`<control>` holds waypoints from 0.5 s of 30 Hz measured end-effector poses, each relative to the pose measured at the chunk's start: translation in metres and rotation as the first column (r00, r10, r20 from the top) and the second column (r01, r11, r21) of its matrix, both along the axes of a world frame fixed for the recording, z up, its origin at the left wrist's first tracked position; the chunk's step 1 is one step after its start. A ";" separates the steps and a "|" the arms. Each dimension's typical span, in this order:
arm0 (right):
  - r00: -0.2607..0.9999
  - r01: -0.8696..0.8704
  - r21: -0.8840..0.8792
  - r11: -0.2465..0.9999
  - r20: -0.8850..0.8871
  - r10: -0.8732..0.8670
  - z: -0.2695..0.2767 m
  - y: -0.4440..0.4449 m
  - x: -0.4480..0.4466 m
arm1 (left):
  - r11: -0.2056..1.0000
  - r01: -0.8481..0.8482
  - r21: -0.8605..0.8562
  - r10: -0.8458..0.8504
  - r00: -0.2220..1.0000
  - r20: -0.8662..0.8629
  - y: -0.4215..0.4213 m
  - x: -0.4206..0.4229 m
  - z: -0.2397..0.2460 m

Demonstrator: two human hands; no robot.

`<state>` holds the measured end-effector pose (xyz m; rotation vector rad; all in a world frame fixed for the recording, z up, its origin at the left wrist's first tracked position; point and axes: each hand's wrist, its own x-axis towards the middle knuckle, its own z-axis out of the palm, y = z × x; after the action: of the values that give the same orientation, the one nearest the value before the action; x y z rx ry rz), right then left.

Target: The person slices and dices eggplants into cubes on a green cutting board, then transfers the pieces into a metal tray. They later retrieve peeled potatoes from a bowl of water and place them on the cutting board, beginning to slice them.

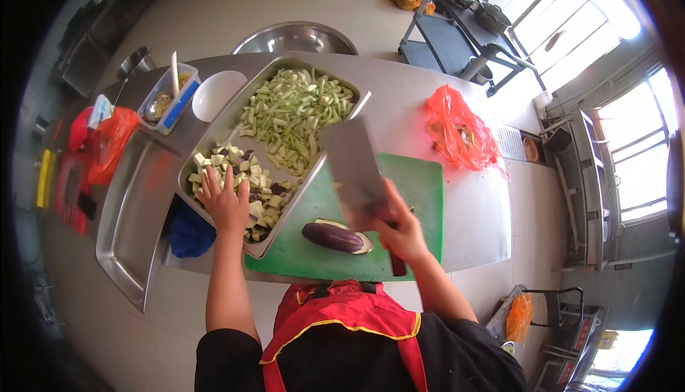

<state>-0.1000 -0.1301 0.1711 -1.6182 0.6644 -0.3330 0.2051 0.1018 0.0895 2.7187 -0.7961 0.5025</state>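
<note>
My right hand [402, 227] grips the handle of a cleaver [356, 170], its broad blade raised over a green cutting board [420, 188] and slightly blurred. Below the blade, cut eggplant [333, 236] with purple skin and pale flesh lies on the board. My left hand [223, 199] reaches into the near left end of a steel tray [279, 238], fingers spread, resting on eggplant cubes [261, 180]. I see nothing gripped in it. Pale green vegetable strips [299, 111] fill the tray's far end. The tray's near right corner overlaps the board.
An empty steel pan [136, 204] and a blue cloth [190, 231] lie left. Behind them stand a white bowl [218, 95] and a plastic container [170, 97] with utensils. Red plastic bags [463, 129] sit on both sides of the steel table [476, 215]. A cart [444, 38] stands beyond.
</note>
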 end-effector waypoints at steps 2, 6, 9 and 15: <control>0.983 0.177 0.052 0.983 -0.048 -0.175 -0.010 -0.021 -0.058 | 0.961 0.203 -0.187 -0.175 0.972 0.159 -0.021 -0.017 0.022; 0.893 0.450 0.178 0.875 -0.115 -0.436 -0.052 -0.050 -0.150 | 0.529 0.653 -0.542 -0.805 0.588 -0.076 -0.129 -0.115 0.012; 0.840 0.543 0.225 0.809 -0.163 -0.518 -0.094 -0.055 -0.185 | 0.544 0.746 -0.383 -0.833 0.536 -0.138 -0.216 -0.152 -0.033; 0.867 0.490 0.352 0.797 -0.099 -0.489 -0.147 -0.049 -0.187 | 0.795 0.448 -0.409 -0.584 0.747 -0.316 -0.254 -0.210 -0.123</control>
<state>-0.2869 -0.1787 0.0236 -1.0691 1.0856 -0.5487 -0.0045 -0.1519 -0.0337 2.0569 -1.1752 -0.1016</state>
